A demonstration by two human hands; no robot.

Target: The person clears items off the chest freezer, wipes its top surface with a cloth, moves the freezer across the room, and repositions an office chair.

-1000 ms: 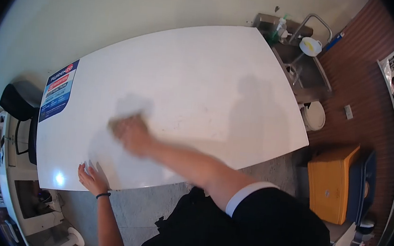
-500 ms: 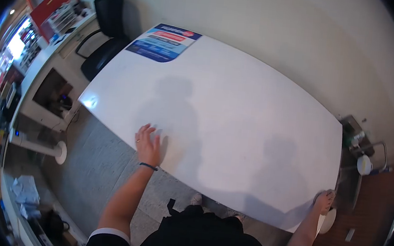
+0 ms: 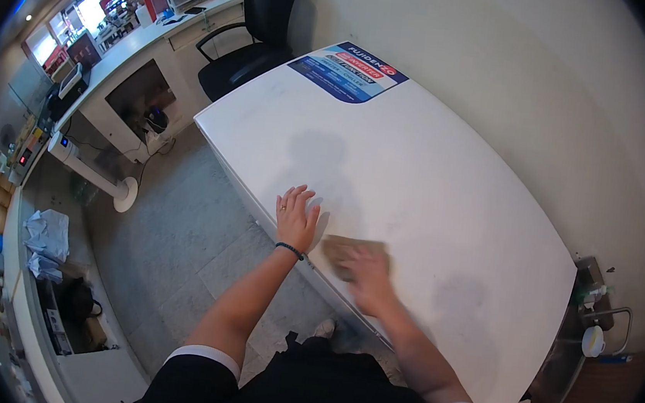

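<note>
Cloth [image 3: 339, 250]: brownish, flat on the white surface [image 3: 432, 189], by the near long edge, roughly midway
Right hand [image 3: 370, 276]: holding the cloth down, kinda blurry
Left hand [image 3: 296, 218]: empty, fingers spread, just beside the cloth
Rubbing tip: imo even pressure, overlapping strokes
Sticker [image 3: 350, 72]: far left corner, reads FUJIDENZO, INVERTER, FUNCTION; small print's unreadable tbh

Brown cloth [image 3: 337, 246], slightly blurred, is laid flat on white, blue-labelled appliance top [image 3: 455, 199], near its front edge.

Black chair [image 3: 269, 8], white counter [image 3: 138, 39], curved faucet [image 3: 628, 313] (metal), grey floor [image 3: 153, 263]
</note>
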